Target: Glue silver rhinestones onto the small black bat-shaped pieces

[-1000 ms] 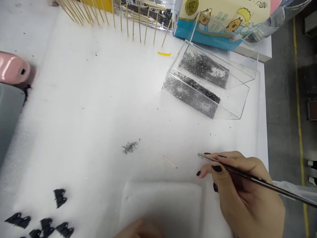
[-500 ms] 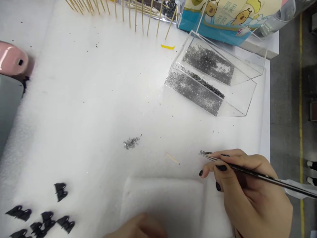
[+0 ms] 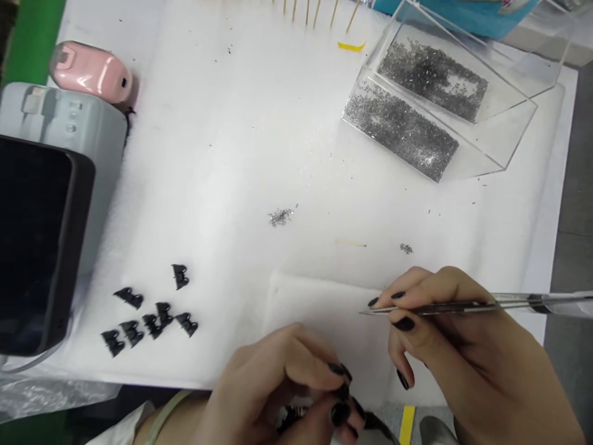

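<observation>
My right hand (image 3: 458, 346) grips slim metal tweezers (image 3: 435, 308) between thumb and fingers. Their tips point left over a white foam pad (image 3: 315, 303), and I cannot make out anything between them. At the bottom centre my left hand (image 3: 278, 377) is closed in a pinch around a small black piece (image 3: 343, 392), mostly covered by the fingers. A tiny cluster of dark beads (image 3: 406, 248) lies just beyond the right hand. Farther left is a looser bead pile (image 3: 280, 216), and a thin yellowish stick (image 3: 351, 243) rests between the two.
A clear box (image 3: 504, 162) holding many tiny dark beads stands at the upper right. Several black pieces (image 3: 163, 314) lie at the lower left, near a dark-screened device (image 3: 34, 247), a grey case (image 3: 99, 123) and a pink gadget (image 3: 95, 71). A yellow strip (image 3: 351, 47) lies at the top.
The view has shifted, bringing more of the left side in. The tweezers have left the small bead cluster and come nearer the left hand, which shows more fully.
</observation>
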### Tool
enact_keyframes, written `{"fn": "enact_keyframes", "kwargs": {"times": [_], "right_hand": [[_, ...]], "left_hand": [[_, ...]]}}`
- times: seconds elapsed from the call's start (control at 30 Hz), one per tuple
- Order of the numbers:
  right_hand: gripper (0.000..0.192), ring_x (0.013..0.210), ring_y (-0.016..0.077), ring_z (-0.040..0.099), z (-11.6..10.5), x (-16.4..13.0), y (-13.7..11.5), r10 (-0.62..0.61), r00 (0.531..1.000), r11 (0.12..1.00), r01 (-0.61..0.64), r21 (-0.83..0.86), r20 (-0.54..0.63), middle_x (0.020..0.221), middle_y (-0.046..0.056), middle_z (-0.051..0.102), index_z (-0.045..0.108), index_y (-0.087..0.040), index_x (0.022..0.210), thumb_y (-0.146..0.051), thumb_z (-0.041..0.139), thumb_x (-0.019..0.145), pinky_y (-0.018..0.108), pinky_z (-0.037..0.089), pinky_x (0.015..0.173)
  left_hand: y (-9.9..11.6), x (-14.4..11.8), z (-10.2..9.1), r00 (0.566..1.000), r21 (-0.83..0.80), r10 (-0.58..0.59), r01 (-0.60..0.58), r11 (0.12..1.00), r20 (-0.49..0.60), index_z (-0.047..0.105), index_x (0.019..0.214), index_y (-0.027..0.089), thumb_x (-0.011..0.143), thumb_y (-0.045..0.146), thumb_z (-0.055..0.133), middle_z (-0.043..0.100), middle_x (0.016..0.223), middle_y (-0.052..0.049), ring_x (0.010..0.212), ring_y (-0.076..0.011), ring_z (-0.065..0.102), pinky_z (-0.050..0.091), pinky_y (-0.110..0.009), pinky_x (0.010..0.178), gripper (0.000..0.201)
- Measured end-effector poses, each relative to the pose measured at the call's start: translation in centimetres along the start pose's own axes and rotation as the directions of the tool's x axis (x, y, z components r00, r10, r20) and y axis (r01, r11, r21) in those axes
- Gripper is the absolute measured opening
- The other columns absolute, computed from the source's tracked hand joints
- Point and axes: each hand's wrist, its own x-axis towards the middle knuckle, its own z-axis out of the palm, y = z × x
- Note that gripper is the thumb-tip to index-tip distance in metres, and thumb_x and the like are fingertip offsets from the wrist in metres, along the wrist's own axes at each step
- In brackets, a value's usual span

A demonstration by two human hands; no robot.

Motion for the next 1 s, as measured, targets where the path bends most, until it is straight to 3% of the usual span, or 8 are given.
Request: {"fn": "enact_keyframes", "kwargs": {"times": [0.1, 0.23, 0.33, 0.47, 0.53, 0.73, 1.0], "right_hand": [[0.020, 0.045, 0.0100, 0.062, -0.4, 0.2, 0.1, -0.038, 0.998, 0.996, 0.041, -0.073, 0.041, 0.073, -0.007, 0.065, 0.061, -0.032, 0.099, -0.017, 0.055, 0.110, 0.020, 0.047, 0.040], [0.017, 0.044, 0.0126, 0.064, -0.4, 0.7, -0.1, -0.111, 0.992, 0.986, 0.118, -0.114, 0.060, 0.060, -0.010, 0.064, 0.059, -0.032, 0.104, -0.016, 0.056, 0.109, 0.020, 0.050, 0.043], [0.017, 0.041, 0.0133, 0.064, -0.3, 1.0, -0.1, -0.160, 0.985, 0.978, 0.167, -0.122, 0.071, 0.056, -0.010, 0.065, 0.058, -0.031, 0.099, -0.017, 0.056, 0.109, 0.021, 0.052, 0.041], [0.019, 0.063, 0.0187, 0.078, -0.4, 1.1, 0.2, -0.193, 0.979, 0.972, 0.200, -0.123, 0.071, 0.057, -0.008, 0.067, 0.058, -0.032, 0.100, -0.015, 0.054, 0.108, 0.020, 0.054, 0.042], [0.018, 0.067, 0.0189, 0.080, -0.5, 1.1, 0.3, -0.185, 0.980, 0.972, 0.194, -0.134, 0.076, 0.060, -0.007, 0.069, 0.058, -0.032, 0.101, -0.015, 0.054, 0.108, 0.019, 0.056, 0.045], [0.015, 0.048, 0.0110, 0.069, -0.6, 1.1, 0.2, -0.154, 0.984, 0.982, 0.163, -0.098, 0.093, 0.066, -0.009, 0.069, 0.059, -0.031, 0.101, -0.020, 0.057, 0.110, 0.017, 0.057, 0.048], [0.011, 0.048, 0.0126, 0.070, -0.4, 1.0, 0.0, -0.095, 0.994, 0.992, 0.099, -0.080, 0.053, 0.070, -0.006, 0.067, 0.063, -0.029, 0.099, -0.020, 0.063, 0.106, 0.019, 0.059, 0.045]], "left_hand": [[0.2, 0.0, 0.5, 0.995, -0.060, -0.032, 0.026, 0.998, -0.095, 0.072, 0.115, 0.031, 0.103, 0.005, 0.060, 0.066, 0.105, -0.002, 0.085, -0.0188, 0.082, 0.071, -0.026, 0.074, 0.031], [-0.2, -0.2, 0.8, 0.997, -0.044, 0.052, -0.054, 0.998, -0.060, 0.070, 0.118, 0.027, 0.103, 0.002, 0.058, 0.064, 0.105, -0.003, 0.086, -0.0196, 0.082, 0.071, -0.025, 0.074, 0.032], [-0.4, -0.2, 0.7, 0.997, -0.036, 0.051, -0.053, 0.998, -0.066, 0.069, 0.119, 0.028, 0.103, 0.001, 0.057, 0.063, 0.106, -0.002, 0.087, -0.0178, 0.082, 0.071, -0.024, 0.075, 0.033], [-0.4, -0.1, 0.5, 0.998, -0.029, 0.033, -0.035, 0.999, -0.050, 0.069, 0.119, 0.028, 0.104, 0.003, 0.057, 0.065, 0.107, -0.002, 0.087, -0.0165, 0.081, 0.070, -0.023, 0.077, 0.032], [-0.4, -0.1, 0.5, 0.998, -0.033, 0.034, -0.036, 0.999, -0.061, 0.069, 0.119, 0.029, 0.105, 0.004, 0.057, 0.066, 0.107, -0.002, 0.086, -0.0158, 0.081, 0.070, -0.022, 0.076, 0.031], [-0.3, -0.3, 0.6, 0.999, -0.046, 0.000, -0.002, 0.999, -0.054, 0.070, 0.119, 0.032, 0.104, 0.005, 0.059, 0.065, 0.109, 0.000, 0.088, -0.0169, 0.082, 0.071, -0.023, 0.078, 0.033], [-0.3, -0.2, 0.4, 0.998, -0.030, 0.005, -0.007, 1.000, -0.059, 0.069, 0.117, 0.034, 0.102, 0.006, 0.062, 0.066, 0.107, 0.000, 0.086, -0.0166, 0.082, 0.071, -0.023, 0.075, 0.032]]}}
